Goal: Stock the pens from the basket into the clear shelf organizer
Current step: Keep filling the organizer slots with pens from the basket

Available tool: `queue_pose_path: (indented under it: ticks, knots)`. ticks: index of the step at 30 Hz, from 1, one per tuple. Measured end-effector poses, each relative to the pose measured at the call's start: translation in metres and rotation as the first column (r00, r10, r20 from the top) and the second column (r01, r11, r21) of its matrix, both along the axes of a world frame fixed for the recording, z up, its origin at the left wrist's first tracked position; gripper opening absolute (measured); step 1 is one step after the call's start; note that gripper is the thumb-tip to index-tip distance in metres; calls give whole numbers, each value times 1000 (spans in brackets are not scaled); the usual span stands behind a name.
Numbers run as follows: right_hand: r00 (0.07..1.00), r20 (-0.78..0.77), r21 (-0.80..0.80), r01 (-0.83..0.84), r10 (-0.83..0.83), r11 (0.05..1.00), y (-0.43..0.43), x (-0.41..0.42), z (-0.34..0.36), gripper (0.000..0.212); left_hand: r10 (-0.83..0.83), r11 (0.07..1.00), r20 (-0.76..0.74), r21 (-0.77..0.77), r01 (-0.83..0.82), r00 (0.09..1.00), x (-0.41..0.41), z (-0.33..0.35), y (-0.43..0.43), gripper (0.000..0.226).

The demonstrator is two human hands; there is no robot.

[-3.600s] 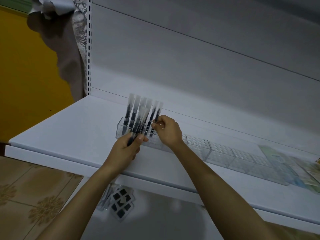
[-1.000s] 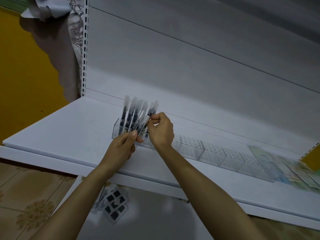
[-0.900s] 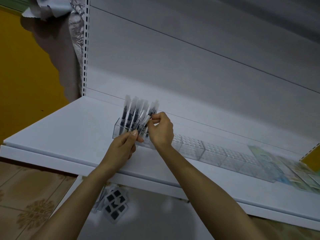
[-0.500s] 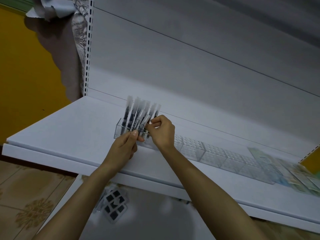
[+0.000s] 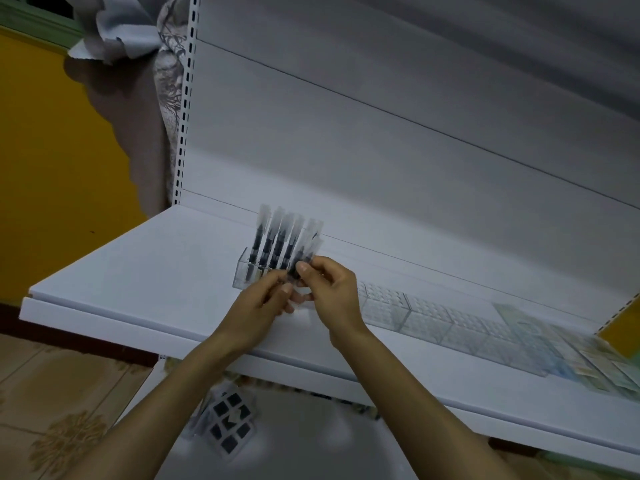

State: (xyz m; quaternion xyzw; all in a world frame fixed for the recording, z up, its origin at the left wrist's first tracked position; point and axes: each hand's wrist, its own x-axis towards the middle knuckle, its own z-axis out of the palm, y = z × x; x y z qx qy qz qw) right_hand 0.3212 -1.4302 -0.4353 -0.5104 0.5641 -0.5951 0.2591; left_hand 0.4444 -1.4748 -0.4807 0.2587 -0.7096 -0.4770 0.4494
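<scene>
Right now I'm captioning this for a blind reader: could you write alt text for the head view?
The left hand and right hand meet at the left end of a clear organizer on a white shelf, the right pinching a pen beside several pens standing in it. Its other compartments look empty.

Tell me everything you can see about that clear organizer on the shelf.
The organizer is a long, low tray of clear plastic, split into sections with grids of small cells. It lies along the white shelf. Its left end holds pens standing, tilted back; the other sections look empty. The left hand and right hand hover at that end, the right pinching a pen.
</scene>
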Motion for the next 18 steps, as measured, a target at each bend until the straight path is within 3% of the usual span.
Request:
queue_pose_path:
  ticks: [5, 10, 14, 18]
  knots:
    - [1000, -6, -34, 11, -11, 999, 2, -4, 2, 9, -11, 998, 94, -65, 18, 995, 4, 14, -9, 19]
    - [994, -90, -31, -69, 66, 997, 4, -6, -6, 6, -50, 997, 55, 64, 47, 997, 15, 5, -16, 10]
    - [980, -186, -56, -85, 73, 995, -1, -2, -14, 14, 4, 996, 30, 94, -7, 1000, 17, 4, -18, 16]
    - [985, -162, -53, -67, 58, 996, -4, 3, -16, 32, 30, 991, -12, 130, -28, 999, 18, 0, -19, 20]
